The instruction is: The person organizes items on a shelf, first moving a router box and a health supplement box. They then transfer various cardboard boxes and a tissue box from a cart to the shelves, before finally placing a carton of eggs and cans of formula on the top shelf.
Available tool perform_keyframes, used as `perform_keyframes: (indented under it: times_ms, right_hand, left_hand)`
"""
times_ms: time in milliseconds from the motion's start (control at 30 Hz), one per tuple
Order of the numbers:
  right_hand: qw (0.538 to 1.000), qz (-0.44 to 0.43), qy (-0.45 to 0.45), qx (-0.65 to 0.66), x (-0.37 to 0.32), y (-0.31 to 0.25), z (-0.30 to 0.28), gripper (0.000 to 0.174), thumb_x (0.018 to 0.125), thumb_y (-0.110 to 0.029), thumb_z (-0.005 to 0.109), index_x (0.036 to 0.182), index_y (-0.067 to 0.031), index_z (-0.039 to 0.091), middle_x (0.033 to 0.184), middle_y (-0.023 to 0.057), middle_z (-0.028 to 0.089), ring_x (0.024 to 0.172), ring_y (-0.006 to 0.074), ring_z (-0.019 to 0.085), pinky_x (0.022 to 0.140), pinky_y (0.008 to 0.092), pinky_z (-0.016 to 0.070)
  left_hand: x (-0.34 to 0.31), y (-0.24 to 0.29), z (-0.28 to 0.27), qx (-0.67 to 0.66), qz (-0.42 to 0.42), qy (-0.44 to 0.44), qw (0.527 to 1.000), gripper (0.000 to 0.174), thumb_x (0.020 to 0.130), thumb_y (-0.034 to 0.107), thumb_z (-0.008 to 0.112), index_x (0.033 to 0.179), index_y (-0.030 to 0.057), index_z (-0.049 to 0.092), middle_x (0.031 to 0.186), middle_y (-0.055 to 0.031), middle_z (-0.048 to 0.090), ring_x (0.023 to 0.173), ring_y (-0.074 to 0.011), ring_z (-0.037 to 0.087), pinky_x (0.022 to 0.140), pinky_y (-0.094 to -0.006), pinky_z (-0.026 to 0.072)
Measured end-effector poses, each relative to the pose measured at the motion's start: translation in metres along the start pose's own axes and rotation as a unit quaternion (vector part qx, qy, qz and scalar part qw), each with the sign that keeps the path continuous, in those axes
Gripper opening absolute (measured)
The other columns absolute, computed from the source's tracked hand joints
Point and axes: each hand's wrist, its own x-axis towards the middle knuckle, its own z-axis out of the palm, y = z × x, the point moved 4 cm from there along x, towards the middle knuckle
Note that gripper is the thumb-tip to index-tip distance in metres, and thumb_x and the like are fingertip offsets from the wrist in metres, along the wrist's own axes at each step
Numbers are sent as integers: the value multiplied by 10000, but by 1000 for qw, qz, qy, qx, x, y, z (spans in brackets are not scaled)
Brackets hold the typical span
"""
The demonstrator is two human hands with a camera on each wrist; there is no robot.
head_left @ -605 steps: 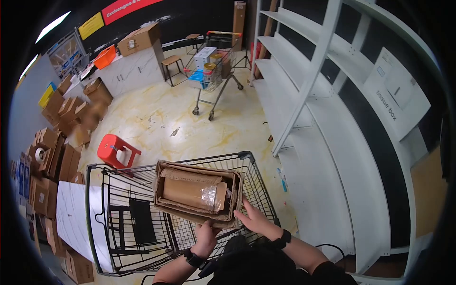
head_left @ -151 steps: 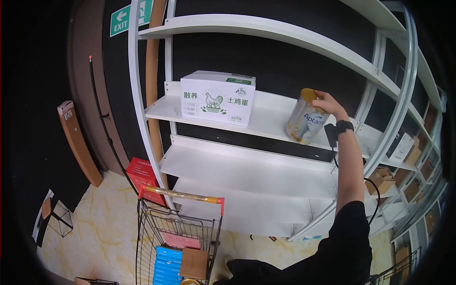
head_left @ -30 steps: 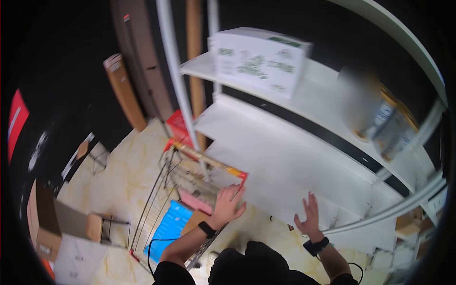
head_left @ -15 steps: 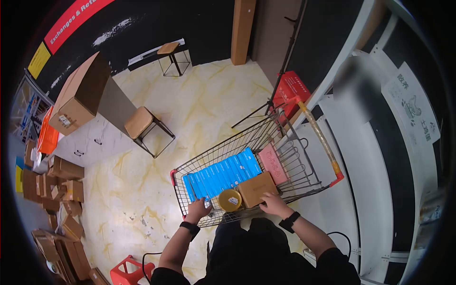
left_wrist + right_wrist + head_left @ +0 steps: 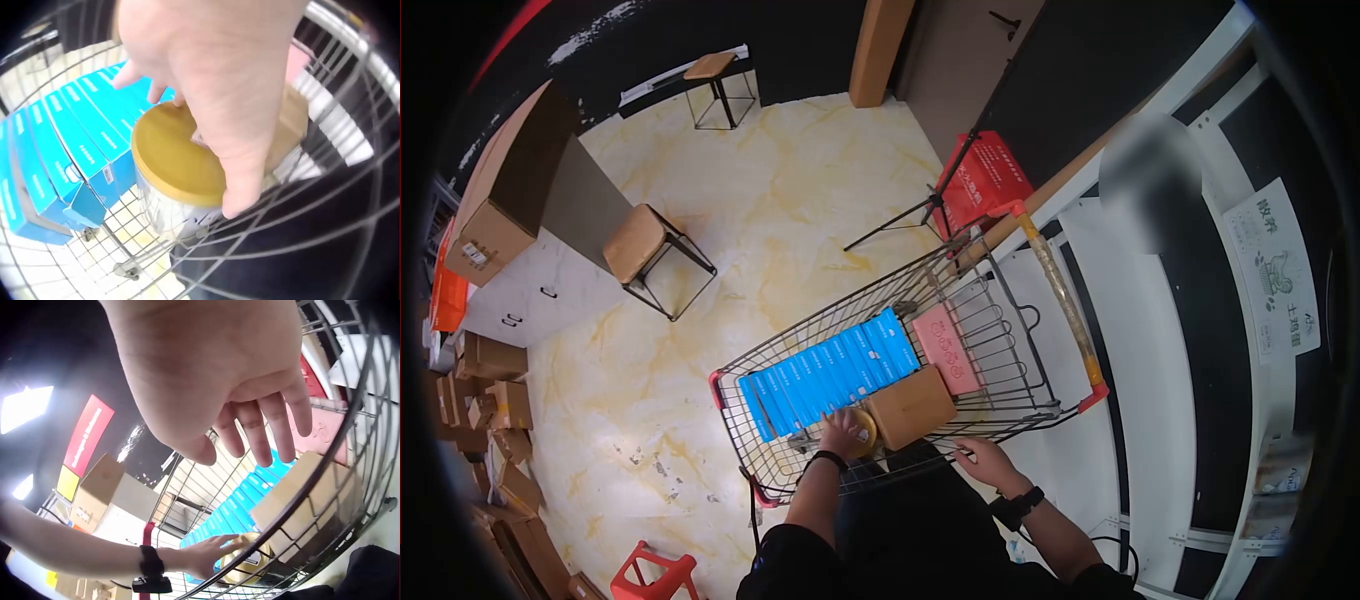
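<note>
My left hand (image 5: 840, 436) reaches over a milk powder can (image 5: 178, 156) with a gold lid, inside the wire shopping cart (image 5: 1055, 405). In the left wrist view the thumb lies across the lid's near right edge, while the fingertips (image 5: 156, 92) point toward the blue boxes (image 5: 75, 137). A plain brown carton (image 5: 913, 407) stands right beside the can. Close to the cart's near rim is my right hand (image 5: 987, 464), its fingers loosely bent and holding nothing in the right wrist view. A pink box (image 5: 946, 348) lies toward the handle end.
White shelving (image 5: 1140, 370) runs along the right, bearing a white egg box (image 5: 1272, 275) and two cans (image 5: 1282, 468). Beyond the cart stand a tripod (image 5: 940, 195), a red box (image 5: 988, 178) and a wooden stool (image 5: 638, 245). A red stool (image 5: 655, 572) is at lower left.
Both cans came to stand on the shelf over the last seconds, and the view swung left to the cart. Since half a second ago, my left hand moved onto the gold-lidded can; my right left the carton.
</note>
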Motion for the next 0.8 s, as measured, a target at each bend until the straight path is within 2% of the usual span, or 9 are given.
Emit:
perform_keyframes:
  times_ms: [33, 67, 200, 300, 433, 500, 633, 700, 800]
  right_hand:
    - [999, -26, 12, -19, -8, 4, -8, 263, 790, -202, 557, 993, -37, 583, 920, 137, 605, 845, 271, 584, 722, 338, 465]
    - [1000, 10, 8, -10, -17, 12, -13, 267, 789, -204, 553, 990, -30, 579, 942, 139, 598, 860, 279, 575, 741, 335, 459]
    - [997, 78, 12, 2, -28, 26, -29, 251, 791, -200, 546, 976, -34, 583, 948, 131, 596, 858, 271, 572, 745, 323, 457]
    - [999, 28, 35, -22, -24, 29, -30, 231, 792, -199, 546, 964, -51, 590, 933, 122, 599, 848, 268, 574, 728, 321, 461]
    - [999, -6, 36, -27, -12, 14, -30, 227, 790, -203, 550, 960, -59, 593, 928, 124, 600, 842, 270, 575, 718, 325, 465]
    - [999, -1, 22, -31, -4, 1, -29, 225, 788, -204, 552, 951, -54, 593, 921, 128, 602, 835, 278, 578, 717, 332, 467]
    - [998, -64, 23, 12, 15, -20, -12, 229, 786, -192, 554, 954, -40, 586, 912, 135, 602, 818, 295, 582, 724, 337, 468]
    - [996, -84, 15, 29, 23, -51, -4, 232, 780, -184, 566, 946, -24, 588, 898, 146, 603, 824, 302, 579, 728, 334, 465]
    - [989, -134, -38, 44, 33, -94, 16, 405, 733, -236, 640, 1054, -11, 537, 1021, 160, 562, 954, 292, 542, 807, 334, 434]
  left_hand:
    - [8, 5, 18, 52, -6, 36, 998, 751, 635, 435, 664, 1284, 292, 314, 1359, -137, 223, 1237, -363, 241, 913, -645, 220]
    - [15, 7, 36, 61, -13, 126, 990, 730, 682, 431, 616, 1309, 322, 259, 1377, -118, 191, 1245, -376, 212, 912, -651, 211]
    - [10, 7, -3, -9, -7, 29, 1000, 814, 661, 477, 610, 1336, 341, 177, 1363, -111, 216, 1214, -397, 242, 908, -638, 225]
    - [12, 7, -8, 23, -5, -4, 1000, 830, 645, 459, 631, 1337, 305, 200, 1329, -116, 263, 1157, -394, 308, 889, -605, 278]
    - [5, -7, -3, 37, 3, 86, 996, 914, 567, 464, 682, 1333, 263, 226, 1257, -149, 323, 1075, -383, 371, 840, -559, 342]
    - [-13, -24, -25, -99, -13, 58, 993, 1194, 290, 541, 769, 1323, 246, 248, 1224, -191, 328, 1060, -401, 380, 812, -559, 345]
    - [-63, -69, -115, -276, -114, 36, 954, 1123, 359, 521, 753, 1315, 195, 263, 1156, -211, 359, 1027, -417, 394, 800, -530, 367]
    - [-81, -102, -123, -376, -93, 67, 919, 1159, 405, 521, 737, 1343, 115, 192, 1163, -255, 353, 1092, -442, 349, 874, -486, 357]
    - [-119, -131, -156, -519, -39, 66, 851, 1160, 470, 456, 711, 1355, 39, 85, 1195, -268, 343, 1109, -395, 367, 947, -399, 313]
